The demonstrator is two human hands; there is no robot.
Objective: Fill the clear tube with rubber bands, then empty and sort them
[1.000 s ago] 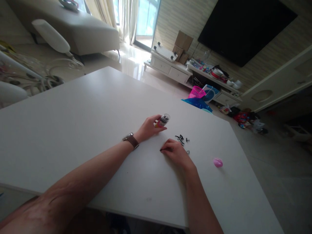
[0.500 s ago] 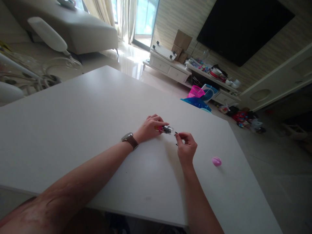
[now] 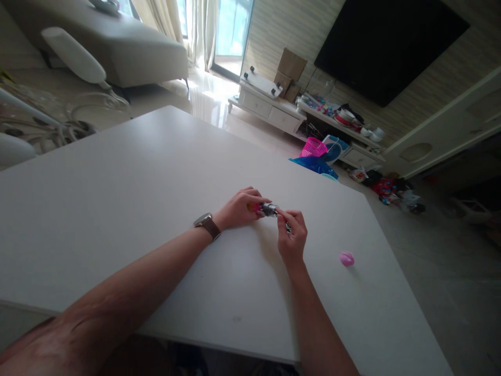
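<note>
My left hand is closed round a small clear bottle with a pink and yellow part and dark contents, held on its side just over the white table. At the bottle's right end, the thumb and forefinger of my right hand are pinched together, touching or nearly touching its mouth. Small black-and-white pieces show between the fingers of that hand; their kind is too small to make out. To the right, a small round pink piece lies by itself on the table.
Beyond the table stand a pink plastic basket and a blue bag. A low white cabinet runs along the wall under a dark television. A white chair is at far left.
My right hand has moved left, closer to the bottle, and its fingertips now cover the bottle's clear end. My left hand keeps its hold, nearly still.
</note>
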